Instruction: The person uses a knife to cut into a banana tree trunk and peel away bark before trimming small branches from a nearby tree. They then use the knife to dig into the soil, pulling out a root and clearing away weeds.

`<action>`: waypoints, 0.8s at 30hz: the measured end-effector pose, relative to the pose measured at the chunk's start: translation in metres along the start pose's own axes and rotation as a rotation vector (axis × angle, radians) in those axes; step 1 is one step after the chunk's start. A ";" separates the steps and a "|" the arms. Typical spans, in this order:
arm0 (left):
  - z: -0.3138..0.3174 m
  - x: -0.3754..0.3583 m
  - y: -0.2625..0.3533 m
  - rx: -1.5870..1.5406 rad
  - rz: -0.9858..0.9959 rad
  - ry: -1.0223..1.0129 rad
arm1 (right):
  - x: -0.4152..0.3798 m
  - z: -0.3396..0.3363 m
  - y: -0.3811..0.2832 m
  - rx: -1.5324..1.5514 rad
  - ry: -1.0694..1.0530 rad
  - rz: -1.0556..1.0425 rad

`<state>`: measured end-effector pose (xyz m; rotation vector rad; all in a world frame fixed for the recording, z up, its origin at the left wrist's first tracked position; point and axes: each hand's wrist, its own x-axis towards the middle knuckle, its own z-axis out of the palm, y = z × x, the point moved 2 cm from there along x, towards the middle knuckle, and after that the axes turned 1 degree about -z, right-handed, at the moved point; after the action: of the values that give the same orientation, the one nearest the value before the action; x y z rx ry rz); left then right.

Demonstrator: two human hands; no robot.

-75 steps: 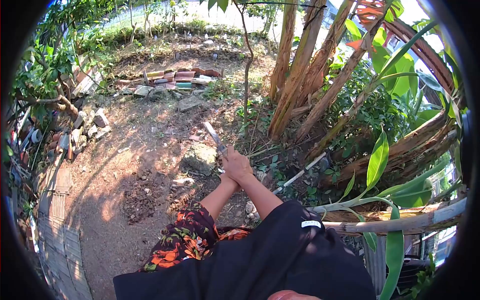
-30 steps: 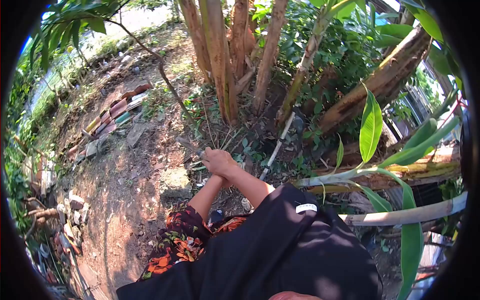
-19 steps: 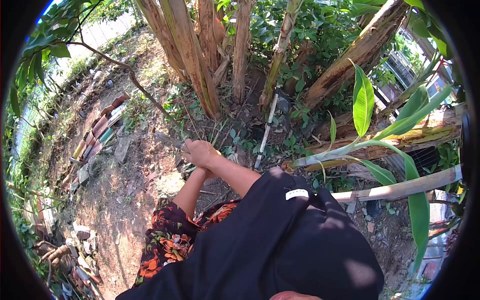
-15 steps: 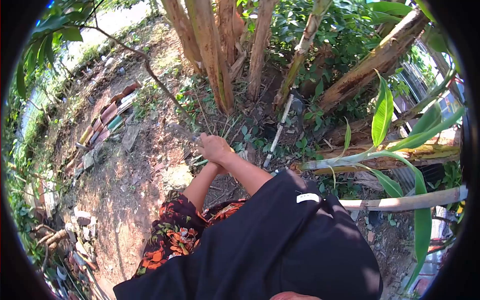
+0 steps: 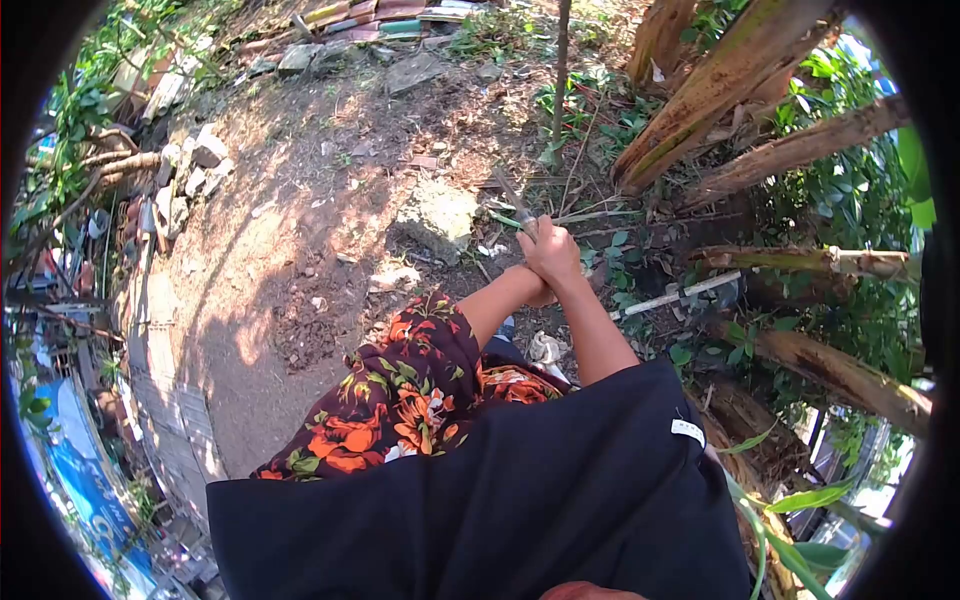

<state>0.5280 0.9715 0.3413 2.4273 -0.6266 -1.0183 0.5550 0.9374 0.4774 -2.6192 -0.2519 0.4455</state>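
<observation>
Beyond my knees, my right hand (image 5: 553, 252) is closed around the handle of a long-bladed knife (image 5: 516, 200). Its greyish blade points away and slightly left, over the ground. My left hand (image 5: 540, 293) lies tucked beneath my right wrist, and its fingers are hidden behind the right forearm. The two forearms cross there. Close to the blade are thin green stalks (image 5: 590, 215) and a pale flat stone (image 5: 436, 218) set in the dirt.
Thick banana-like trunks (image 5: 690, 115) rise at the upper right. A pale stick (image 5: 680, 293) lies right of my hands. Stacked roof tiles (image 5: 385, 15) lie at the far edge, with rubble stones (image 5: 205, 155) to the left. A wooden plank path (image 5: 180, 400) runs at lower left.
My view has turned left, so the trunks and hands appear farther right and more ground shows on the left. The knife stays in my right hand, and my wrists remain crossed.
</observation>
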 end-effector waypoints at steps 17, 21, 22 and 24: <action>-0.102 -0.148 -0.107 -1.105 -0.756 0.836 | 0.104 0.086 -0.103 0.901 -0.075 0.340; -0.139 -0.173 -0.136 -2.163 -0.553 1.154 | 0.120 0.113 -0.170 1.149 -0.224 0.288; -0.150 -0.180 -0.151 -2.074 -0.543 1.230 | 0.133 0.122 -0.187 1.115 -0.222 0.250; -0.181 -0.199 -0.169 -1.975 -0.490 1.419 | 0.165 0.139 -0.219 1.078 -0.218 0.192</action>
<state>0.5773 1.2569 0.4733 0.7820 1.0443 0.3110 0.6382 1.2281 0.4207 -1.5399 0.1535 0.6884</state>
